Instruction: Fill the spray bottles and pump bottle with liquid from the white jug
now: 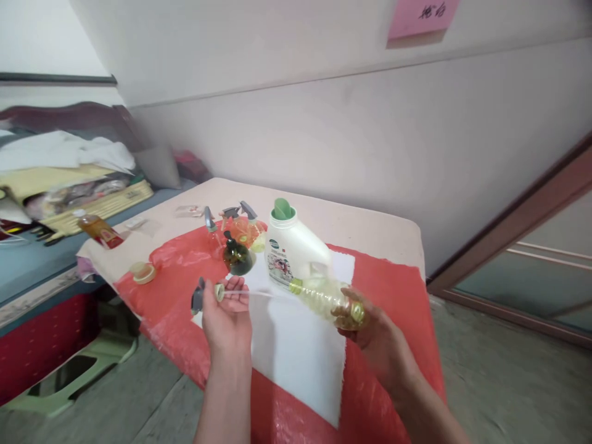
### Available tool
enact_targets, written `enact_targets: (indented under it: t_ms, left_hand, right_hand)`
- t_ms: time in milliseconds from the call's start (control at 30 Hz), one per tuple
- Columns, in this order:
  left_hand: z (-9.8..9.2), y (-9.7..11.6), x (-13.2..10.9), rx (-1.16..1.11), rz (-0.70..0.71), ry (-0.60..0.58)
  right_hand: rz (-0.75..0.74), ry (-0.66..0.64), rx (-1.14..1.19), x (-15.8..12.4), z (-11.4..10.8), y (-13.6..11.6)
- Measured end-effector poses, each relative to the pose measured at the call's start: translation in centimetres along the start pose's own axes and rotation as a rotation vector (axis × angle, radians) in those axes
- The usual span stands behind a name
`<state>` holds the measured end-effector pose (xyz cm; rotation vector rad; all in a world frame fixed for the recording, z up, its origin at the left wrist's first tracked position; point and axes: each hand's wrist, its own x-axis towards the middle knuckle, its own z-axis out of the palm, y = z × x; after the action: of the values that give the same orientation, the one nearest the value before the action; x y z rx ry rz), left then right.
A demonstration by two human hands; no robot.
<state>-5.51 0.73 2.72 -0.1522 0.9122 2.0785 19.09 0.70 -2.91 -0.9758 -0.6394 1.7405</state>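
My left hand (pixel 230 311) is closed around a grey spray head (pixel 198 297), whose pale collar faces right. A thin clear dip tube runs from the collar toward the bottle's mouth; whether its tip touches anything is unclear. In my right hand (pixel 370 330) lies a clear yellow-green plastic bottle (pixel 321 296), held near its base and tilted almost flat, with its neck pointing left. Just behind the bottle stands a large white detergent jug (pixel 296 246) with a green pouring spout. Below both hands a white cloth (pixel 300 364) is spread on red plastic sheeting (pixel 393 370).
A dark pump bottle (pixel 237 258) stands left of the jug, with several spray bottles (pixel 252 228) behind it. A pale round cap (pixel 142 272) lies at the left. An amber bottle (pixel 97 228) leans near the table's left edge, beside a bed. A wall borders the back.
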Motion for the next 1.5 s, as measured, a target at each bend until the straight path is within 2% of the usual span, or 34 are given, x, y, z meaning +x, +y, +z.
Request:
enact_targets:
  t_ms: [200, 367, 500, 667, 833, 1033, 1300, 1500]
  left_hand:
    - [-0.6, 0.6, 0.3, -0.010, 0.141, 0.021]
    - [-0.5, 0.0, -0.3, 0.016, 0.113, -0.012]
    - [-0.2, -1.4, -1.3, 0.064, 0.050, -0.076]
    - [-0.3, -4.5, -3.1, 0.105, -0.087, -0.163]
    - [-0.6, -6.2, -4.0, 0.098, -0.100, -0.185]
    - [-0.6, -6.2, -3.8, 0.134, -0.151, -0.194]
    - [-0.8, -4.8, -3.3, 0.223, -0.147, -0.237]
    - [-1.3, -4.0, -2.6, 0.254, -0.201, -0.230]
  right_hand:
    - [-0.050, -0.022, -0.190, -0.5, -0.5, -0.3]
    - [-0.077, -0.008, -0.246, -0.6, -0.4, -0.3]
    - [-0.080, -0.040, -0.232, -1.0, 0.7, 0.1]
    - [-0.090, -0.079, -0.198, -1.8, 2.9, 1.5]
    - [-0.121, -0.103, -0.217, -2.1, 3.3, 2.0]
    - [-0.127, -0.130, -0.220, -2.0, 2.8, 1.5]
    - [0.050, -0.224, 0.018, -1.9, 3.3, 2.5]
    - [-0.096, -0.226, -0.155, -1.9, 3.4, 2.8]
